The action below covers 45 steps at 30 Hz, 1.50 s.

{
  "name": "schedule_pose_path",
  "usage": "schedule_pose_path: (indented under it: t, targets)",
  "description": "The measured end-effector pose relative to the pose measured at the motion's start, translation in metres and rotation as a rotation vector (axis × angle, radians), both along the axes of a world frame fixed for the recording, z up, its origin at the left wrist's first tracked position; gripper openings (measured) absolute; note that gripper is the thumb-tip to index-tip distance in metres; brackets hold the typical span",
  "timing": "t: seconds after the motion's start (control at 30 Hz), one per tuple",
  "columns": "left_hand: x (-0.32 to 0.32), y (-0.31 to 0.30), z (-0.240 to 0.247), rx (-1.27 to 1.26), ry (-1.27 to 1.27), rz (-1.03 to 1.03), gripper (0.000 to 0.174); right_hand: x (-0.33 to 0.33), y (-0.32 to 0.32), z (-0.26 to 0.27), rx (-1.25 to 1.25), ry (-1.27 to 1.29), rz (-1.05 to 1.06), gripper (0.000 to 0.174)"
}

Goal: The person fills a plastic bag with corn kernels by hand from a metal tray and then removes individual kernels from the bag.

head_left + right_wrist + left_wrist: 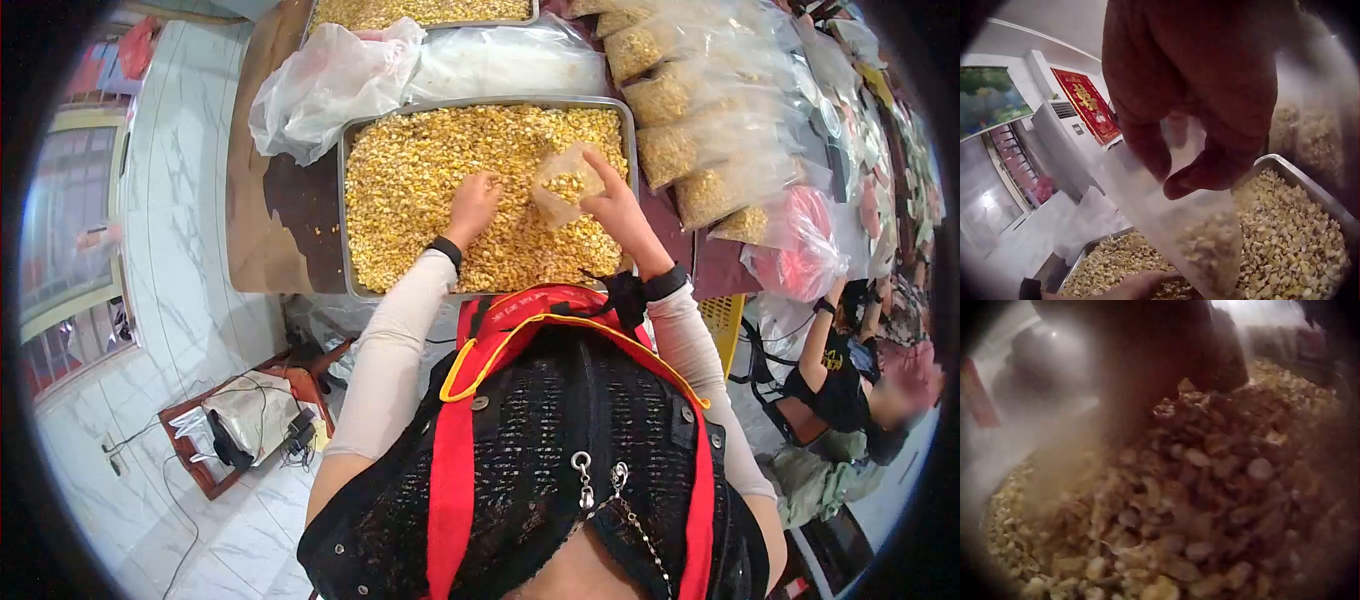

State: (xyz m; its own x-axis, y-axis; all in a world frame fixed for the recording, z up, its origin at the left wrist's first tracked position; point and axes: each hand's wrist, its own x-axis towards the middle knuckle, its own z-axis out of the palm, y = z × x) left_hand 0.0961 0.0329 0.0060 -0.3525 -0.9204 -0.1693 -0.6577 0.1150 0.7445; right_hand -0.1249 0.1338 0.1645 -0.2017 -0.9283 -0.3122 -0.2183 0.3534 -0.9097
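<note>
A metal tray [343,200] on the table is heaped with yellow corn kernels [420,190]. My left hand [480,190] is dug into the kernels near the tray's middle, its fingers curled around a handful. The left wrist view is a blurred close-up of piled kernels [1197,506] with the hand [1166,356] dark above them. My right hand [598,190] pinches the mouth of a small clear plastic bag [562,185] just right of the left hand. In the right wrist view, thumb and fingers [1210,169] pinch the bag [1197,244], which has some kernels at its bottom.
Several filled bags of kernels [700,130] lie in a row right of the tray, with a pink bag [800,245] below them. Crumpled white plastic bags [330,80] sit at the tray's far left corner, and a second tray [420,12] lies beyond. Another person [850,380] sits at the right.
</note>
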Motion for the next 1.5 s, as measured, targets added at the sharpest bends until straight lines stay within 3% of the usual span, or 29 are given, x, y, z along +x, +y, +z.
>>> schedule_pose_path:
  t: [0.07, 0.1, 0.17, 0.2, 0.37, 0.47, 0.53, 0.67, 0.77, 0.83, 0.9, 0.97, 1.0, 1.03, 1.1, 1.17, 1.23, 1.27, 1.4, 1.47, 1.5]
  targets:
    - [-0.007, 0.03, 0.014, -0.558, -0.303, -0.322, 0.033, 0.001, -0.001, -0.001, 0.063, -0.053, 0.0, 0.07]
    - [-0.007, 0.036, 0.017, -0.557, -0.302, -0.318, 0.033, 0.002, -0.001, -0.003, -0.004, 0.014, 0.007, 0.069]
    - [-0.007, 0.04, 0.02, -0.543, -0.425, -0.602, 0.037, 0.001, -0.002, -0.003, -0.073, 0.087, 0.022, 0.069]
    - [-0.005, 0.036, 0.017, -0.597, -0.335, -0.598, 0.025, 0.001, -0.002, 0.002, -0.033, 0.045, 0.014, 0.069]
    - [0.011, 0.0, 0.008, -0.6, -0.403, -0.491, 0.021, 0.001, -0.001, 0.001, -0.079, 0.018, -0.032, 0.067]
    - [0.014, -0.025, 0.007, -0.415, -0.552, -0.387, 0.025, 0.004, -0.004, 0.024, 0.027, -0.021, -0.008, 0.065]
    - [0.015, -0.033, 0.008, -0.407, -0.489, -0.143, 0.03, 0.006, -0.004, 0.034, 0.053, 0.038, 0.02, 0.065]
    - [0.0, -0.021, 0.013, -0.293, -0.545, -0.175, 0.034, 0.004, -0.005, 0.031, 0.048, 0.036, 0.032, 0.066]
    - [-0.013, 0.002, 0.022, -0.512, -0.541, -0.266, 0.028, 0.005, -0.008, 0.02, -0.053, -0.06, -0.001, 0.067]
    - [-0.015, 0.008, 0.015, -0.444, -0.512, -0.575, 0.025, 0.005, -0.009, 0.019, -0.049, -0.086, -0.03, 0.068]
    - [-0.008, 0.004, 0.01, -0.55, -0.439, -0.604, 0.022, 0.004, -0.009, -0.003, -0.079, -0.053, -0.034, 0.067]
    - [-0.006, -0.006, 0.009, -0.346, -0.386, -0.566, 0.021, 0.004, -0.008, -0.014, -0.131, 0.009, 0.012, 0.07]
    - [-0.007, -0.008, 0.014, -0.239, -0.32, -0.434, 0.022, 0.007, -0.009, 0.003, -0.015, 0.001, 0.022, 0.07]
    - [-0.006, -0.012, 0.021, -0.237, -0.324, -0.438, 0.022, 0.007, -0.009, 0.001, -0.014, -0.004, 0.019, 0.07]
    - [-0.005, -0.023, 0.032, 0.077, -0.018, -0.178, 0.027, 0.006, -0.012, -0.007, -0.092, 0.066, 0.035, 0.069]
    - [-0.001, -0.027, 0.022, 0.062, 0.108, -0.134, 0.029, 0.003, -0.012, -0.016, -0.135, 0.126, 0.051, 0.068]
    - [-0.002, -0.021, 0.058, 0.898, 0.566, 0.21, 0.026, 0.0, -0.011, -0.024, -0.174, 0.188, 0.072, 0.067]
    - [-0.002, -0.019, 0.063, 0.986, 0.762, 0.253, 0.023, 0.0, -0.011, -0.028, -0.205, 0.184, 0.085, 0.067]
    - [-0.002, -0.02, 0.072, 1.083, 0.965, 0.384, 0.019, 0.0, -0.009, -0.022, -0.163, 0.156, 0.12, 0.064]
    - [-0.007, -0.022, 0.075, 1.198, 1.255, 0.528, 0.02, 0.002, -0.009, -0.02, -0.155, 0.158, 0.111, 0.063]
    - [-0.011, -0.022, 0.085, 1.198, 1.252, 0.522, 0.02, 0.004, -0.009, -0.018, -0.147, 0.161, 0.106, 0.063]
